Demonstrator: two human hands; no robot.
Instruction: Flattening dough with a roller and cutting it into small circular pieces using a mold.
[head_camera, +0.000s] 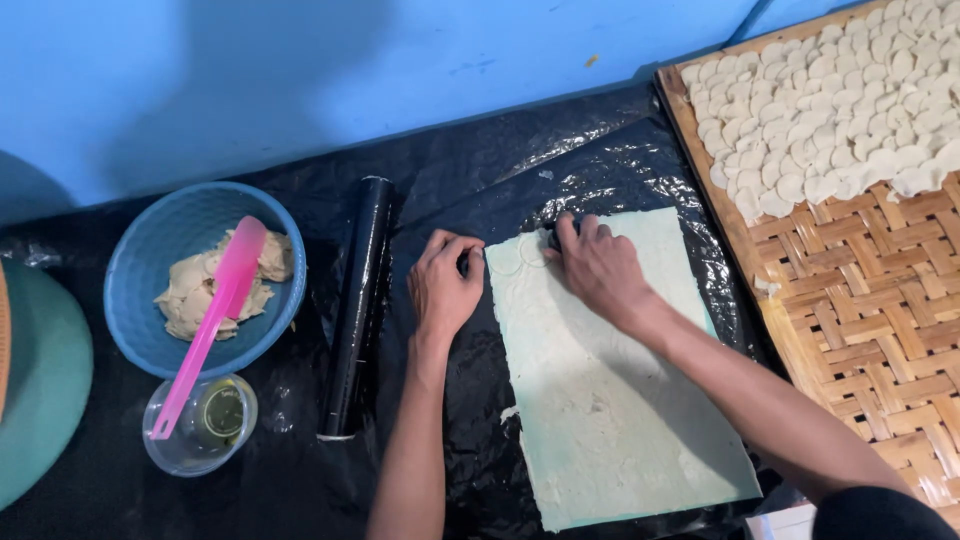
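Head view: right hand closed on a small dark cutter at 12 o'clock of the dough sheet on the bench, left hand curled, contents unclear, at its 10 o'clock edge; dough judged soft, tearable, best lifted by edges.

A home-style food workplace: rolled dough sheet at centre, woven bamboo tray of cut dough rounds upper right, plastic-covered worktop.
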